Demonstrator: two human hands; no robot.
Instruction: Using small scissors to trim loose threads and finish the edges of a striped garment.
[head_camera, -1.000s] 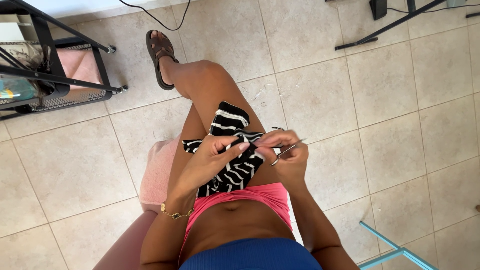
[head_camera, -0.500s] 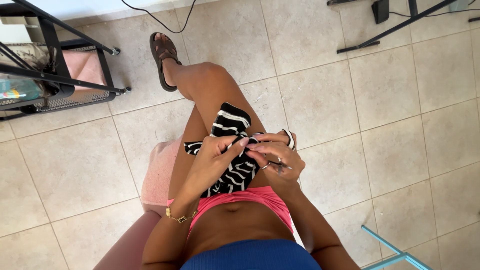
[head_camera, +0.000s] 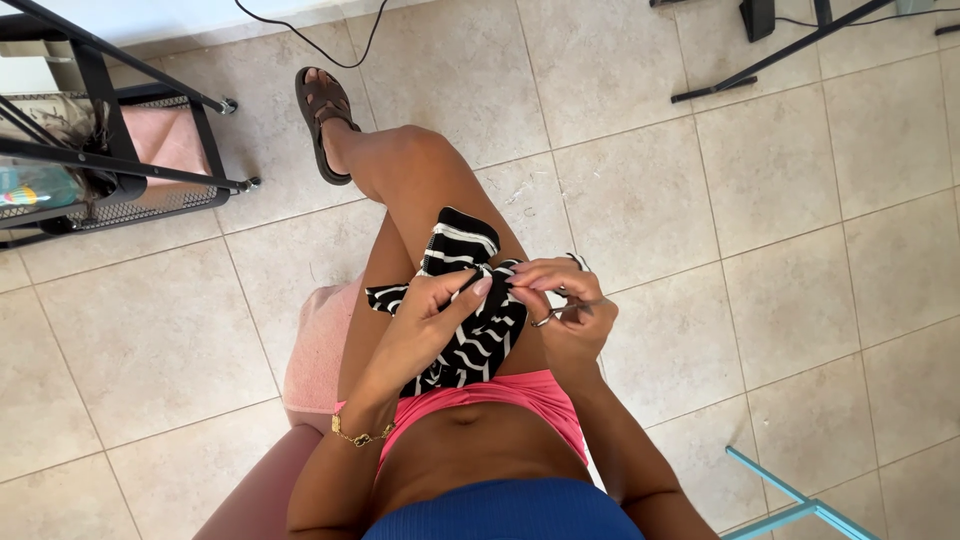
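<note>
Hands at work over striped cloth on a lap

Left hand (head_camera: 432, 322) pinches the black-and-white striped fabric (head_camera: 462, 330); right hand (head_camera: 565, 312) has its grip closed on small scissors (head_camera: 562, 312), touching it.

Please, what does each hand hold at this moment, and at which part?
The left hand pinches the black-and-white striped cloth at its upper edge. The right hand holds small scissors by the handle rings and also touches that edge.

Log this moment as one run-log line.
left hand: pinching black-and-white striped fabric on lap | right hand: holding small scissors at the fabric's edge | seat: pink stool | floor: beige tile
</note>
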